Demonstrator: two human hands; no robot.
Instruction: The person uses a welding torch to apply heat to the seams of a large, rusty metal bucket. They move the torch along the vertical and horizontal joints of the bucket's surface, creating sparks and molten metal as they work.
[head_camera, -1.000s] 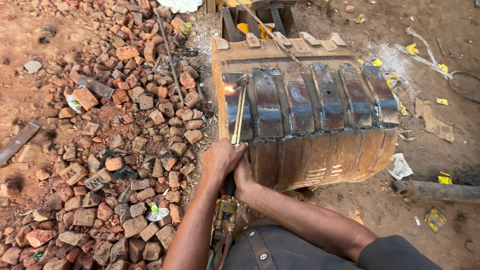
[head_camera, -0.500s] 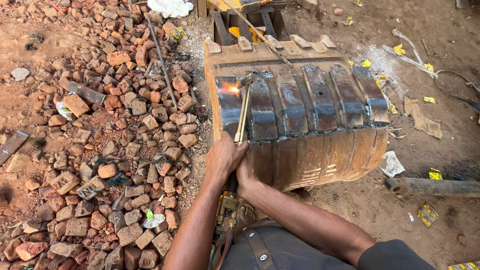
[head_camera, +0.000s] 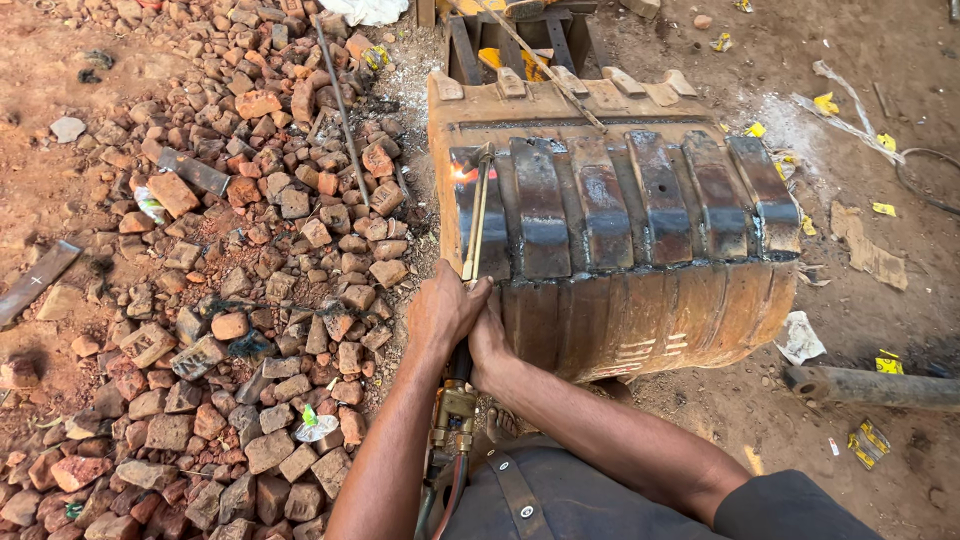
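Step in hand: I judge I am mid-cut or mid-heat with a gas cutting torch (head_camera: 474, 225) on the rusty excavator bucket (head_camera: 640, 310), at its left end.
Flame: a bright orange-white glow (head_camera: 461, 172) sits where the torch tip meets the first dark wear strip (head_camera: 484, 215) along the bucket's back.
Left hand: my left hand (head_camera: 446, 312) is clenched around the torch handle, just beside the bucket's left side.
Right hand: my right hand (head_camera: 488, 338) is closed on the same handle, touching the left hand from the bucket side; both grasp the torch together.
Torch body: the twin brass tubes run up from my hands to the glow; the brass valve block (head_camera: 455, 415) and its hoses hang below my wrists.
Bucket position: it lies curved back up on the red dirt, teeth (head_camera: 580, 85) pointing away from me, broken bricks (head_camera: 250, 300) piled to its left.
Next move: I reckon it calls for a steady two-handed hold, keeping the tip close on the strip's edge and moving it slowly along the seam without lifting.
Risk: sparks near my forearms, I would guess.
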